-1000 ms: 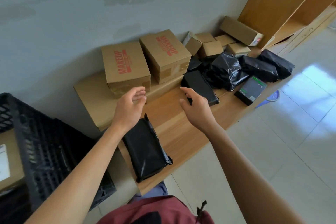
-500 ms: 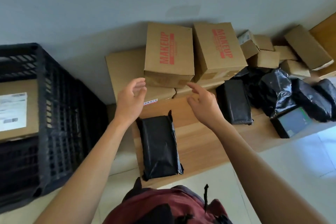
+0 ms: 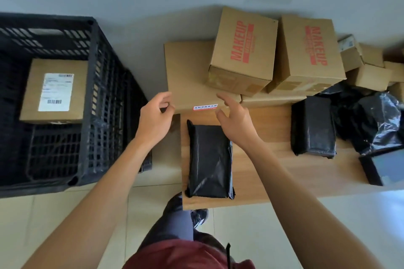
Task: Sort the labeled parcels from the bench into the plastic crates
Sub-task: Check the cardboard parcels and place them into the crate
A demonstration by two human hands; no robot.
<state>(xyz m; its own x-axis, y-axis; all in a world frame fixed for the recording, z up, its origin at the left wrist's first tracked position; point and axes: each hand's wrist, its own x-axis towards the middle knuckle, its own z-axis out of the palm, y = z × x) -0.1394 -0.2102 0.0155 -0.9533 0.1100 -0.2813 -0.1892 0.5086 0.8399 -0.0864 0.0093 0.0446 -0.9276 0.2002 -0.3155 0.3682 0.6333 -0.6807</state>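
1. A person is standing over a wooden tabletop (image 3: 273,179), both bare arms reaching forward.
2. The left hand (image 3: 155,117) is hovering at the flat box's (image 3: 188,72) near left corner, its grip released, fingers loosely curled and holding nothing.
3. The right hand (image 3: 235,119) is hovering at 3 o'clock from the left, its grip also released, fingers spread above a black wrapped parcel (image 3: 209,161).
4. Two boxes printed MAKEUP (image 3: 242,50) are sitting on the flat box at 12 o'clock.
5. More black parcels (image 3: 312,126) are lying at 3 o'clock.
6. A black crate (image 3: 91,98) is standing at 9 o'clock, holding a labelled box (image 3: 54,91).
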